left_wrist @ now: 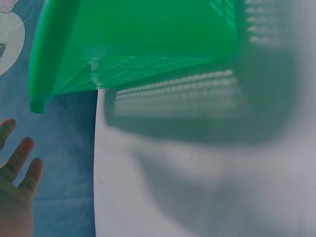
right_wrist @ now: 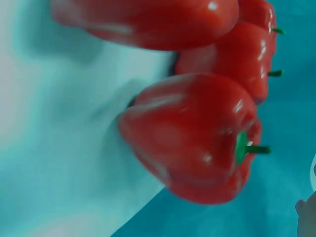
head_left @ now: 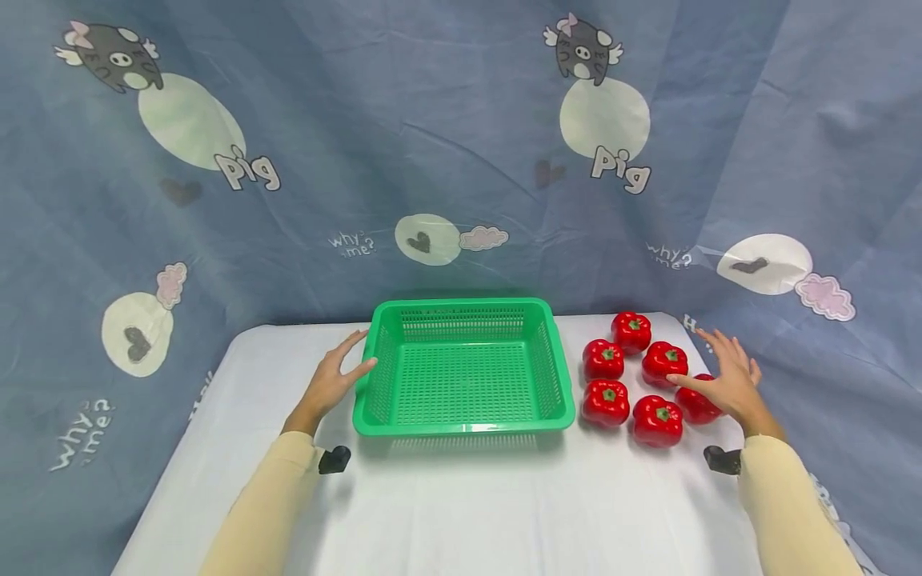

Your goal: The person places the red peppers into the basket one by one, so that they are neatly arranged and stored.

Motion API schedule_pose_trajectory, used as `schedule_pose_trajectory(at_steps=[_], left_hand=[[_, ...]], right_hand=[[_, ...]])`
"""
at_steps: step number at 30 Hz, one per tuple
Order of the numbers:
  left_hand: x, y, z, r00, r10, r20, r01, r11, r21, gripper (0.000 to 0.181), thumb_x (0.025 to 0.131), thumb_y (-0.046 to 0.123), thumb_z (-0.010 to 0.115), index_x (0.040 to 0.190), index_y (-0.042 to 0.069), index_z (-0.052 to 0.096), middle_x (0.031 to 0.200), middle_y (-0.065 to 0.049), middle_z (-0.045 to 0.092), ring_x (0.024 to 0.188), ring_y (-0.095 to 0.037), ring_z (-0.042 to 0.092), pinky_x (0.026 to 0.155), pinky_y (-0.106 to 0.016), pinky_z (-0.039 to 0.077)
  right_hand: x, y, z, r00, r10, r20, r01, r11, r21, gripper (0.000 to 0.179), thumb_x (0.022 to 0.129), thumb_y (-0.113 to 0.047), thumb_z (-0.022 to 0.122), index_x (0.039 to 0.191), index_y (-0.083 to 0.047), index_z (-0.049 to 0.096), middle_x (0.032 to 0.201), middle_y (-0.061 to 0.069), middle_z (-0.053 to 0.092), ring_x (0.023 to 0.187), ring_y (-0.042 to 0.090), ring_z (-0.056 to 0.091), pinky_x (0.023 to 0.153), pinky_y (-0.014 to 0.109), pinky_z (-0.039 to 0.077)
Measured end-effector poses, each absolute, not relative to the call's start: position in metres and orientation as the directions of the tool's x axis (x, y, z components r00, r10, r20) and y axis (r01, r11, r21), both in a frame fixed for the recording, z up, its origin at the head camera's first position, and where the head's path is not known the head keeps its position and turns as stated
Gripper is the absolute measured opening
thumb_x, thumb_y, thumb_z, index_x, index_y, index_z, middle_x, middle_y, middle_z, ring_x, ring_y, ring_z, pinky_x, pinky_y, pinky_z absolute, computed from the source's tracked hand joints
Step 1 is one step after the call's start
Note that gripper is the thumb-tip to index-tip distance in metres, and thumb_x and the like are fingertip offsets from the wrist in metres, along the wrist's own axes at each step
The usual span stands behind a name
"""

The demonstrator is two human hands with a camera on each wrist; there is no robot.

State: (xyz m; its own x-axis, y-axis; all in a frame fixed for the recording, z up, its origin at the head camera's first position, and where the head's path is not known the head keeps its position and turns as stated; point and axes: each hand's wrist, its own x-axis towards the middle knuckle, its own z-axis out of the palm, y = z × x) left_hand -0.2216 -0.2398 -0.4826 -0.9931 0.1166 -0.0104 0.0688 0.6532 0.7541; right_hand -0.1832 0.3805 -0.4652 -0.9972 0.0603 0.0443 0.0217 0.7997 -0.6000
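A green plastic basket (head_left: 461, 428) with perforated walls stands on the white table, holding nothing. My left hand (head_left: 334, 382) is spread beside its left wall; in the left wrist view the fingers (left_wrist: 19, 160) look apart from the basket rim (left_wrist: 47, 59). To the right of the basket several red bell peppers with green stems are grouped, among them a front pepper (head_left: 657, 422) and a left one (head_left: 605, 402). Over the rightmost pepper (head_left: 697, 400) hovers my right hand (head_left: 727, 380), fingers extended and thumb reaching left. A pepper (right_wrist: 192, 138) fills the middle of the right wrist view.
A white cloth (head_left: 461, 512) covers the table. Behind and at both sides hangs a blue curtain (head_left: 461, 176) printed with pigs and clouds. The peppers sit near the table's right edge. Each wrist carries a small black device.
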Motion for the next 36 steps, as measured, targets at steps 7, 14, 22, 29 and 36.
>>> schedule_pose_trajectory(at_steps=[7, 14, 22, 29, 36], left_hand=[[-0.218, -0.239, -0.488, -0.991, 0.119, -0.056, 0.023, 0.578, 0.816, 0.073, 0.093, 0.029, 0.066, 0.153, 0.015, 0.027, 0.159, -0.014, 0.017, 0.139, -0.043, 0.027, 0.111, -0.057, 0.026], [-0.212, -0.242, -0.494, -0.99, 0.083, -0.118, -0.059, 0.512, 0.857, 0.079, 0.09, 0.027, 0.07, 0.154, 0.02, 0.025, 0.151, -0.022, 0.03, 0.132, -0.046, 0.038, 0.103, -0.057, 0.039], [-0.215, -0.236, -0.501, -0.99, 0.051, -0.134, -0.09, 0.507, 0.857, 0.075, 0.093, 0.023, 0.065, 0.154, 0.015, 0.022, 0.156, -0.016, 0.025, 0.129, -0.039, 0.043, 0.101, -0.052, 0.043], [-0.215, -0.233, -0.502, -0.98, -0.009, -0.2, -0.177, 0.507, 0.843, 0.065, 0.098, 0.024, 0.055, 0.153, 0.007, 0.025, 0.15, -0.022, 0.033, 0.124, -0.037, 0.049, 0.103, -0.051, 0.041], [-0.217, -0.231, -0.502, -0.972, -0.034, -0.233, -0.223, 0.458, 0.861, 0.058, 0.098, 0.019, 0.051, 0.151, 0.009, 0.03, 0.146, -0.022, 0.038, 0.123, -0.035, 0.051, 0.101, -0.046, 0.044]], right_hand=[[-0.172, 0.392, -0.476, -0.996, 0.094, -0.01, 0.078, 0.761, -0.644, 0.103, 0.08, -0.035, 0.077, 0.153, -0.002, 0.012, 0.148, 0.037, 0.011, 0.135, 0.059, 0.002, 0.101, 0.077, -0.002], [-0.163, 0.396, -0.489, -0.988, 0.131, -0.076, 0.149, 0.734, -0.662, 0.104, 0.081, -0.036, 0.076, 0.153, -0.003, 0.009, 0.148, 0.038, 0.009, 0.133, 0.06, 0.006, 0.098, 0.079, 0.01], [-0.155, 0.399, -0.5, -0.982, 0.158, -0.107, 0.189, 0.736, -0.65, 0.103, 0.083, -0.034, 0.075, 0.152, 0.0, 0.007, 0.146, 0.039, 0.01, 0.131, 0.06, 0.009, 0.092, 0.081, 0.022], [-0.153, 0.4, -0.504, -0.972, 0.171, -0.158, 0.233, 0.719, -0.655, 0.104, 0.083, -0.034, 0.074, 0.152, 0.002, 0.004, 0.145, 0.04, 0.01, 0.129, 0.06, 0.013, 0.087, 0.076, 0.036], [-0.153, 0.402, -0.51, -0.976, 0.153, -0.156, 0.218, 0.713, -0.666, 0.1, 0.085, -0.029, 0.072, 0.15, 0.007, 0.004, 0.141, 0.04, 0.014, 0.125, 0.059, 0.018, 0.09, 0.072, 0.038]])
